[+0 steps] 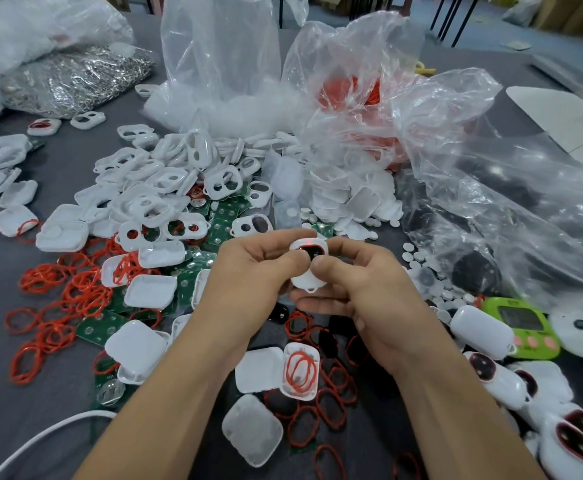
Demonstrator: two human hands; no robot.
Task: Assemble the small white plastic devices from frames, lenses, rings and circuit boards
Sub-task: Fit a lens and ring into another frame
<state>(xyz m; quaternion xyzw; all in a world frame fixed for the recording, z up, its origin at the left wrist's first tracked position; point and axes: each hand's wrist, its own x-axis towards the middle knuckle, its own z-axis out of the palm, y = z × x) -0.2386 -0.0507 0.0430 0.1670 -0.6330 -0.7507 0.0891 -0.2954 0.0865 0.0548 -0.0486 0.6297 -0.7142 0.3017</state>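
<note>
Left hand (248, 271) and right hand (363, 289) pinch white device (309, 244), thumbs covering it; red rings (331, 407) beneath

no legible text anywhere, green timer (522, 329) display blurred, markings on green circuit boards (101, 327) too small

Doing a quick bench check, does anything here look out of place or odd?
Yes: a green timer sits at the right among closed white devices, the one non-part there. A white shell at lower centre holds several red rings tangled inside.
</note>
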